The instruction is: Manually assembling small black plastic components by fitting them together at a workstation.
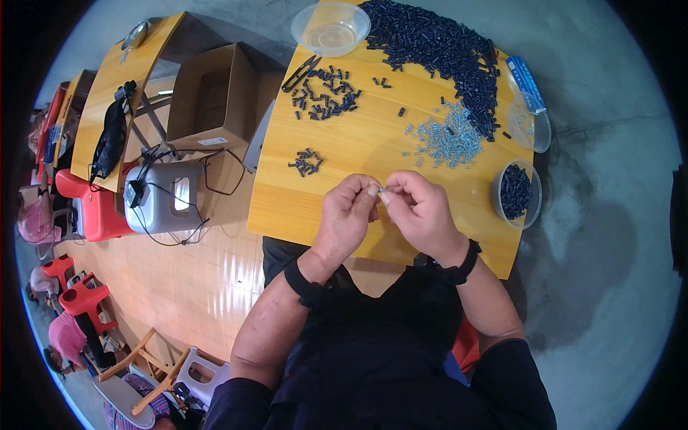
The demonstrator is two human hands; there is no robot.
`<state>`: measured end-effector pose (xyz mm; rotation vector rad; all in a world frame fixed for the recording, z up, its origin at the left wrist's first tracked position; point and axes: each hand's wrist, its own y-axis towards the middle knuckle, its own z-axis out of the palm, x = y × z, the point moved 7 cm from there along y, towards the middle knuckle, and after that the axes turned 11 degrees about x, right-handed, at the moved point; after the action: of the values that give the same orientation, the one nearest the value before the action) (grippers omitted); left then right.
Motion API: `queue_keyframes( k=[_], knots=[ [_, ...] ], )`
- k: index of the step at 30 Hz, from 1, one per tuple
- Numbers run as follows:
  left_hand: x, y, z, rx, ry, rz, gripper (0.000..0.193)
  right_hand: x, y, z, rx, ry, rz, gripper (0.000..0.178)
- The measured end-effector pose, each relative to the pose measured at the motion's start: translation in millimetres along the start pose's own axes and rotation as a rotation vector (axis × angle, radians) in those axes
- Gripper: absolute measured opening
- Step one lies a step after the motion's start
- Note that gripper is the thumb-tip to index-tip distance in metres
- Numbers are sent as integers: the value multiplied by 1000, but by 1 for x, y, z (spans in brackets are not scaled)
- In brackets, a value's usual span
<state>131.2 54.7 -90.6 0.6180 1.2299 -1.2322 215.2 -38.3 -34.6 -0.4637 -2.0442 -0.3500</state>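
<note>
Together, left hand [347,213], right hand [424,215], fingers pinched closed on one tiny piece [381,190] (barely visible), two wristbands [306,288].

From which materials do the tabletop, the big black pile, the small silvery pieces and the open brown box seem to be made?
Tabletop: wood or wood-look laminate, satin; yellowish grain lines show.
Black pile: probably plastic or rubber, fairly dull; the pieces look uniformly dark.
Silvery pieces: likely metal, by their bright bluish-grey glints.
Brown box: most likely cardboard, matte; thin plain brown walls.
</note>
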Motion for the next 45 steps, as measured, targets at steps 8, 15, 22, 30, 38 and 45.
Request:
queue_keyframes(
  k=[8,15,22,30,38,45],
  knots=[
    [-7,0,0,13,109,66,10,-27,-7,18,211,592,447,26],
    [-6,0,1,19,111,64,10,-27,-4,13,175,583,419,20],
    [-7,-1,1,18,192,80,10,-30,-6,15,237,724,467,22],
    [-10,0,1,37,209,97,9,-35,-12,24,254,963,591,27],
    [-13,0,-1,36,241,88,9,-33,-7,17,267,738,510,22],
    [-13,-2,1,52,271,93,10,-29,-5,12,272,719,448,16]
  ],
)
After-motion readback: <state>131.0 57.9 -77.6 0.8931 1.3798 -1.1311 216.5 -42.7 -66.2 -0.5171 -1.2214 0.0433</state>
